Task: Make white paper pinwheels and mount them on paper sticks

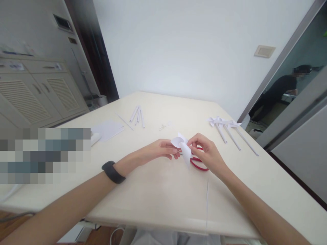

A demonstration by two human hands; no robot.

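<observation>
While both hands pinch the paper [182,144], folding is under way — scissors [198,163] lie under the right hand [208,153]. Left hand [158,151] fingers are closed on it too. A firmer crease probably follows.

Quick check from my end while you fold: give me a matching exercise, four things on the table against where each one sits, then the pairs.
Things
1. folded white paper piece
2. red scissors
3. finished paper pinwheels
4. rolled paper sticks

Places
A. far side of the table, left of centre
B. pinched between the left hand and the right hand
C. far right part of the table, near the doorway
D. flat on the table under the right hand

Pairs: 1-B, 2-D, 3-C, 4-A
</observation>
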